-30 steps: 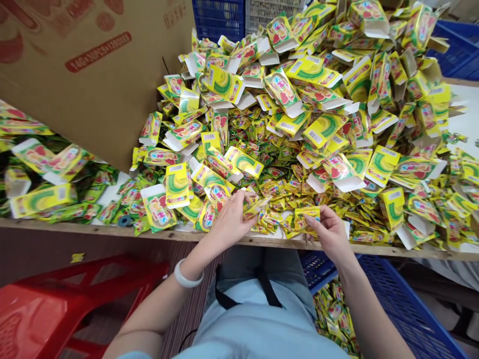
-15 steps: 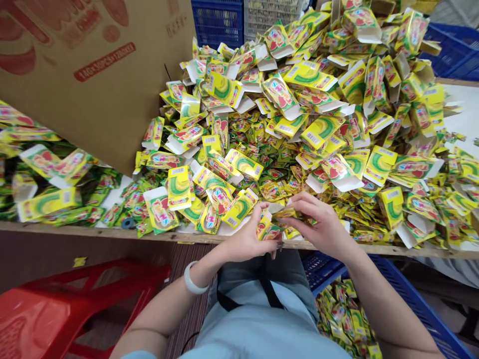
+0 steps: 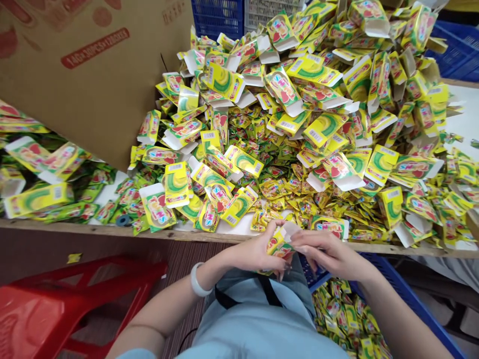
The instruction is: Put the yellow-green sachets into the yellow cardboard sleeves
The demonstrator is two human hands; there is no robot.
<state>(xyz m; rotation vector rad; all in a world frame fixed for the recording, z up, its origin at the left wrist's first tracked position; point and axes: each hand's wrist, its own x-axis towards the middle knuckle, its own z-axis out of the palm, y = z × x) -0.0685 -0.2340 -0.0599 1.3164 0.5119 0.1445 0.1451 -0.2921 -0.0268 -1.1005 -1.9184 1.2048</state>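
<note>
My left hand wraps round a small yellow, green and red box, just off the table's front edge. Its white end flap stands up at the top. The fingers of my right hand press together at that flap; whether they also hold a packet is hidden. Beyond my hands lies a mound of similar boxes, many with flaps open, and small yellow and green packets.
A large brown carton leans over the table at the left. A red stool stands below left. Beneath my right arm a blue crate holds filled-looking boxes. More crates stand behind the mound.
Both hands have moved down and slightly right, toward my body, with the box. The right fingers, earlier at a yellow packet by the box opening, are now at the white flap.
</note>
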